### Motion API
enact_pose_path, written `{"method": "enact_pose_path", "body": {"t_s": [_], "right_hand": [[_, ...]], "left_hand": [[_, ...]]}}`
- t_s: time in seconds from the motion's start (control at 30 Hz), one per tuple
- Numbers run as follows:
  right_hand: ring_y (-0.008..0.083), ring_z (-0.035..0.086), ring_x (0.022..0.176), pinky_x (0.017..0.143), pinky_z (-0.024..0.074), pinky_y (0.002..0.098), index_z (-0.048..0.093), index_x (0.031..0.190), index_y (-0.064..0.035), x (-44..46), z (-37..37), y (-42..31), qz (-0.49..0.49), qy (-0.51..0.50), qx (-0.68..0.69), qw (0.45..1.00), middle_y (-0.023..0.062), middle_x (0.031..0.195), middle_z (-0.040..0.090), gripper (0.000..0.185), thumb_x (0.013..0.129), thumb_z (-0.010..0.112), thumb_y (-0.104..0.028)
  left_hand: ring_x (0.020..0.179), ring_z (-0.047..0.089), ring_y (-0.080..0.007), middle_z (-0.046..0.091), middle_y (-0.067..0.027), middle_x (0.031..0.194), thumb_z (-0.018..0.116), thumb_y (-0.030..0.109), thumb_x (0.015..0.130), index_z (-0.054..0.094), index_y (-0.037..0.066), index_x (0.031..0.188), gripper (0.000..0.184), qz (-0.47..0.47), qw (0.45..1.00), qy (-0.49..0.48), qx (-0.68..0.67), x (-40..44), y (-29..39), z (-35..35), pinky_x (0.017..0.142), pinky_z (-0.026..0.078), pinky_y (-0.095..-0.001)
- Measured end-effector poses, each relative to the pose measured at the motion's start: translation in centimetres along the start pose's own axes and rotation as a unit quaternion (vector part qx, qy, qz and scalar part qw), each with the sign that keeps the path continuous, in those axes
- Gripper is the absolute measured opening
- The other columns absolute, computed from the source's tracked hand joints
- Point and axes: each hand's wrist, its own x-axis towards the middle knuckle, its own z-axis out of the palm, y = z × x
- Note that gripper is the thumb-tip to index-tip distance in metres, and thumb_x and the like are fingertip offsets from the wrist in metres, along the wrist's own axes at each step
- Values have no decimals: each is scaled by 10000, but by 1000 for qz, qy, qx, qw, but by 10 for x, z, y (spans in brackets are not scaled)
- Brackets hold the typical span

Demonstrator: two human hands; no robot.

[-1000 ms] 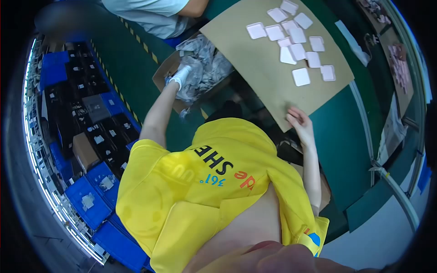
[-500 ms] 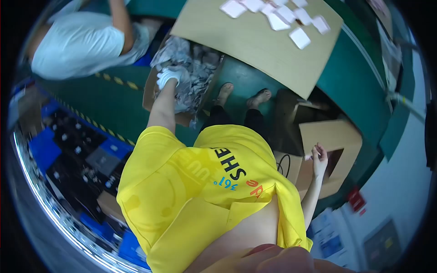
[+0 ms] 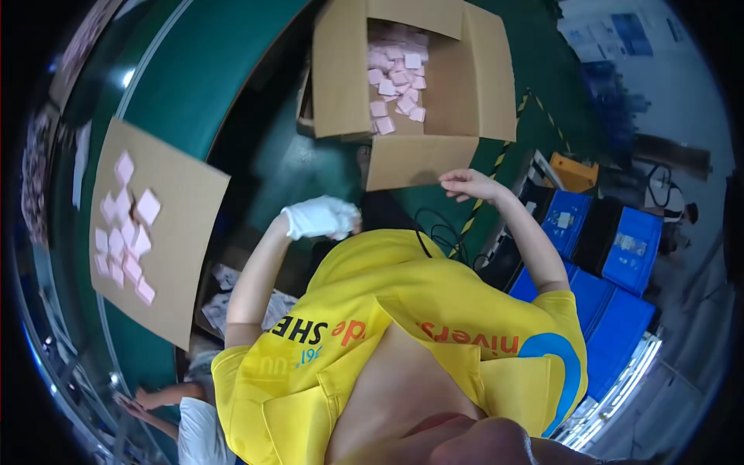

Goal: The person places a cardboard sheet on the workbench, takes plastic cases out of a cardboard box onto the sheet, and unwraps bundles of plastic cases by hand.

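Note:
My left hand (image 3: pixel 319 218) wears a white glove and hovers in front of my waist. Its fingers are smeared by motion, and I cannot make out anything in them. My bare right hand (image 3: pixel 467 185) is at the front flap (image 3: pixel 415 161) of an open cardboard box, its thumb and fingertips drawn together. Whatever they pinch, if anything, is too small to name. Inside the cardboard box (image 3: pixel 492 74), many pale pink square pieces (image 3: pixel 399 81) lie loose over the bottom.
On my left, a cardboard sheet (image 3: pixel 178 194) on the green table bears more pink squares (image 3: pixel 128 232). Grey crumpled wrapping (image 3: pixel 225 298) shows below it. A co-worker's arm (image 3: pixel 167 397) is at lower left. Blue crates (image 3: pixel 593 298) and black cables (image 3: pixel 446 232) are at right.
I have turned to face the box of pink squares. My left hand has left the carton of grey crumpled wrapping and come before my waist. My right hand is now at the box flap.

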Motion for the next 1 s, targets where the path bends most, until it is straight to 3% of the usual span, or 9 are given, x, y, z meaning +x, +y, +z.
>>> {"method": "enact_pose_path", "body": {"t_s": [0.07, 0.13, 0.2, 0.27, 0.43, 0.63, 0.77, 0.93, 1.0], "right_hand": [[132, 571, 942, 776, 475, 278, 534, 1165, -77, 4, -31, -1, 0, -58, 137, 989, 57, 1093, 587, 467, 812, 624, -369], [117, 567, 935, 769, 471, 268, 525, 1176, -85, 39, -65, -7, -10, -104, 198, 975, 50, 1110, 578, 446, 827, 615, -349], [121, 564, 948, 775, 472, 275, 519, 1181, -82, 98, -96, -4, -67, -57, 151, 985, 54, 1103, 582, 448, 827, 612, -340], [163, 567, 969, 800, 470, 304, 508, 1189, -61, 165, -117, 7, -86, -7, 72, 994, 65, 1102, 583, 494, 801, 631, -342], [301, 512, 1086, 924, 412, 375, 402, 1261, 11, 318, -156, 35, -8, 77, -165, 983, 144, 1180, 526, 803, 654, 734, -396], [335, 337, 1236, 1032, 285, 359, 240, 1321, 56, 413, -145, 66, -48, 192, -83, 977, 235, 1332, 325, 1120, 509, 791, -482], [350, 241, 1285, 1049, 251, 391, 222, 1347, -12, 451, -119, 46, -85, 332, -50, 938, 251, 1385, 216, 1098, 540, 759, -527], [399, 201, 1282, 1029, 263, 450, 261, 1354, -117, 430, -73, 17, -43, 225, -128, 965, 252, 1395, 177, 969, 601, 718, -521], [438, 169, 1277, 1011, 266, 489, 306, 1340, -183, 416, -59, 29, -39, 55, 58, 996, 245, 1410, 135, 860, 642, 675, -523]], "left_hand": [[572, 528, -184, 597, -83, 709, 512, 222, 787, 606, 14, 898, 254, 64, 998, 8, -3, 61, 61, -8, 567, 452, -312], [699, 602, -296, 628, -157, 810, 501, 185, 769, 606, 0, 943, 275, 150, 944, 78, 284, 136, 113, -26, 637, 483, -378], [805, 603, -275, 608, -179, 903, 510, 187, 759, 604, -13, 931, 280, 71, 832, 138, 533, 263, 82, -62, 706, 491, -379], [990, 585, -313, 588, -204, 1071, 527, 238, 762, 633, 50, 974, 302, -178, 883, 264, 346, 328, 99, -94, 776, 491, -386], [1064, 542, -270, 551, -130, 1150, 621, 385, 722, 553, 81, 1108, 496, -376, 712, 494, 327, 407, 14, -188, 853, 463, -365], [1057, 515, -290, 508, -125, 1174, 660, 453, 679, 482, 79, 1169, 642, -402, 730, 493, 249, 437, -29, -274, 869, 449, -349], [1062, 489, -297, 473, -139, 1197, 693, 479, 624, 462, 99, 1188, 719, -397, 649, 556, 334, 452, -39, -249, 877, 438, -388], [1126, 411, -318, 390, -159, 1266, 686, 499, 603, 448, 154, 1211, 739, -361, 719, 530, 269, 435, -88, -186, 894, 408, -436], [1133, 401, -328, 390, -170, 1267, 674, 503, 608, 442, 173, 1220, 733, -344, 716, 533, 291, 426, -83, -174, 910, 391, -446]]}}
